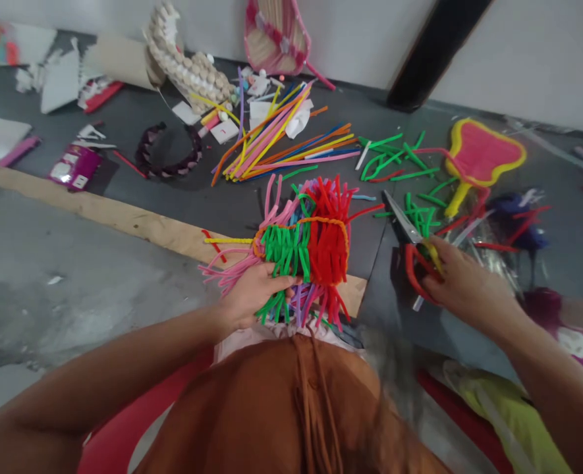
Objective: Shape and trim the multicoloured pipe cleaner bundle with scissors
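Note:
My left hand [256,293] grips the lower left part of a woven pipe-cleaner piece [328,253], thumb lying over its green rows. The piece has a green block and a red block, an orange edging and loose pink, purple and red ends. A yellow stem [229,241] sticks out on its left. In my right hand [462,280] are scissors [404,220] with red-orange and yellow handles, fingers wrapped round the handles. Their blades point up and left, apart from the woven piece. Short green pipe-cleaner pieces [422,214] lie beside the blades.
Long multicoloured pipe cleaners [266,135] lie in a pile behind the woven piece. A pink fan with yellow edging [486,155] lies at the back right. A dark braided headband [168,153] and a purple packet [75,166] are on the left. A wall [365,46] bounds the table behind.

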Available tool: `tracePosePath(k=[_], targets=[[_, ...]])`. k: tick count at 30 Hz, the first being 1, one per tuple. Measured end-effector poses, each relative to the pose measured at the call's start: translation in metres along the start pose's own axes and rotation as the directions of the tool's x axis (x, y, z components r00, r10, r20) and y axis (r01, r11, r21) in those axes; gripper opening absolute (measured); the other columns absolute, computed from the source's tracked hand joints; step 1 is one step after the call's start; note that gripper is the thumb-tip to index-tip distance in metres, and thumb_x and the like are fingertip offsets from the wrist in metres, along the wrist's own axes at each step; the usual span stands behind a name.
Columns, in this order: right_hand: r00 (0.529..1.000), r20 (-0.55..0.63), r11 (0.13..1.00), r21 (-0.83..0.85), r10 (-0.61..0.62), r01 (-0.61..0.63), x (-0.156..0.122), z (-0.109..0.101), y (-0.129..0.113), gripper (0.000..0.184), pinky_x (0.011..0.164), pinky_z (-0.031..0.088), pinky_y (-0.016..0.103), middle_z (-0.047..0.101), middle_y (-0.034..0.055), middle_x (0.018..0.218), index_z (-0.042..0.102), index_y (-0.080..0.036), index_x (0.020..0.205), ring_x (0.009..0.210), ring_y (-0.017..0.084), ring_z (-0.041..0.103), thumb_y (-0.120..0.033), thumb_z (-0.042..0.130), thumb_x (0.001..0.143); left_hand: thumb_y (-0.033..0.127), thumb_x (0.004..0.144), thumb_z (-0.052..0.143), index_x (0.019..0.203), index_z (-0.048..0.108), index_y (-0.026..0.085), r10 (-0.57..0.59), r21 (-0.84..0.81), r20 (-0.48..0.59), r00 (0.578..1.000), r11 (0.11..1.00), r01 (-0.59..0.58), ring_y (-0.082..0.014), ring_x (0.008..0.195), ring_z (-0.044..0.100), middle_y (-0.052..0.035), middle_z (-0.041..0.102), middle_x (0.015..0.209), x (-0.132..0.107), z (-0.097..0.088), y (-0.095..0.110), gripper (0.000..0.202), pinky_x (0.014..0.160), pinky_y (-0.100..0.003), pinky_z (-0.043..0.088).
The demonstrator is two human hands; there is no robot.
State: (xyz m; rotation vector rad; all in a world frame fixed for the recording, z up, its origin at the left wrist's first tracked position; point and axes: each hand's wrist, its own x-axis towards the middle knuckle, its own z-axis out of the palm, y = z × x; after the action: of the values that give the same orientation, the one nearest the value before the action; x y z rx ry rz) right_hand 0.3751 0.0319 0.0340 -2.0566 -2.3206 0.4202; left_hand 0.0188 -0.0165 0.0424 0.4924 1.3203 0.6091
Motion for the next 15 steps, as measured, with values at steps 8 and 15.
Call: tracePosePath(k=[8, 15], targets=[[0.938, 0.323, 0.77, 0.628, -0.127, -0.112, -0.03, -0.049, -0.022, 0.058, 0.055, 0.056, 0.043, 0.065, 0.006, 0.084, 0.052, -0.047, 0.13, 0.067, 0.03, 0.063, -0.068, 0.059, 0.077, 0.031, 0.068, 0.08, 0.075, 0.066, 0.014, -0.001, -0.069, 0.056, 0.998, 0.998, 0.005, -0.0095, 0.057, 0.055, -0.0029, 0.067, 0.069, 0.004, -0.008, -0.007, 0.023, 0.052, -0.021, 0.041], [0.551, 0.646, 0.723, 0.682, -0.529, -0.106, -0.027, -0.048, -0.101, 0.069, 0.094, 0.056, 0.045, 0.069, 0.0132, 0.118, 0.053, -0.025, 0.14, 0.111, 0.033, 0.066, -0.069, 0.05, 0.087, 0.029, 0.067, 0.081, 0.078, 0.065, 0.014, -0.066, -0.103, 0.161, 0.985, 0.991, 0.083, -0.0115, 0.06, 0.062, -0.0015, 0.067, 0.07, 0.0, -0.012, 0.0, 0.024, 0.056, -0.023, 0.049]])
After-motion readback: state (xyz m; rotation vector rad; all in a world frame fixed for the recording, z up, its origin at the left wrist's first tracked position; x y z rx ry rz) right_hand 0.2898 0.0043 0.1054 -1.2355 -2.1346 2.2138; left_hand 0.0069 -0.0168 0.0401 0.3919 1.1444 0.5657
